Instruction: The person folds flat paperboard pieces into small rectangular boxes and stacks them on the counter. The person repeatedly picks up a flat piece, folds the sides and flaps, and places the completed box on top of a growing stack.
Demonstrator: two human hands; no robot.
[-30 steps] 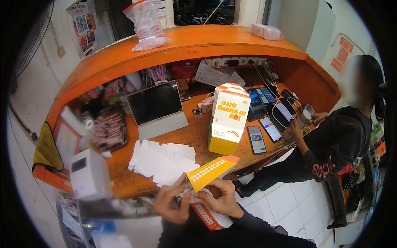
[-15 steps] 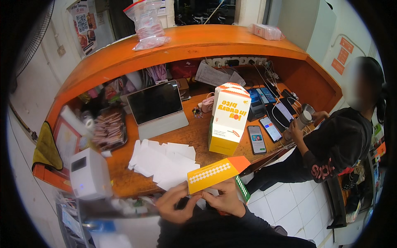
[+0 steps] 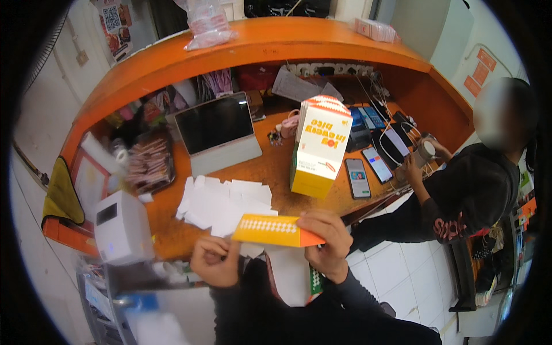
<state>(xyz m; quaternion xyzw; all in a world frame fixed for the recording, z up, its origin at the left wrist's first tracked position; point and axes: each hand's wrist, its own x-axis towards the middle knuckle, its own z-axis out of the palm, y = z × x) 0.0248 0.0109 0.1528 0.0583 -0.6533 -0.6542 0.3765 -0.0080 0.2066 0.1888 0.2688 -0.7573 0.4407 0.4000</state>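
My right hand (image 3: 328, 238) grips the orange end of a small yellow folded carton (image 3: 267, 230) with a white diamond pattern. The carton lies roughly level above the counter's near edge. At its other end is my left hand (image 3: 215, 261), fingers curled and one fingertip by the carton's lower corner; what they pinch, if anything, is hidden. Below, near my lap, lies another carton piece (image 3: 287, 276), pale with red and green edges. Beyond my hands, white paper pieces (image 3: 224, 201) overlap on the counter. A stack of white and yellow cartons (image 3: 322, 146) stands to their right.
The wooden counter (image 3: 167, 230) holds a tablet (image 3: 215, 123) on a stand, a white printer (image 3: 121, 227), a tray of packets (image 3: 150, 164) and several phones, one near the edge (image 3: 357, 178). At the right, a co-worker (image 3: 471, 190) holds a cup (image 3: 425, 152).
My right hand has shifted to the carton's orange end, and my left hand has moved left. The carton has moved left and turned more level. The view has tilted down slightly.
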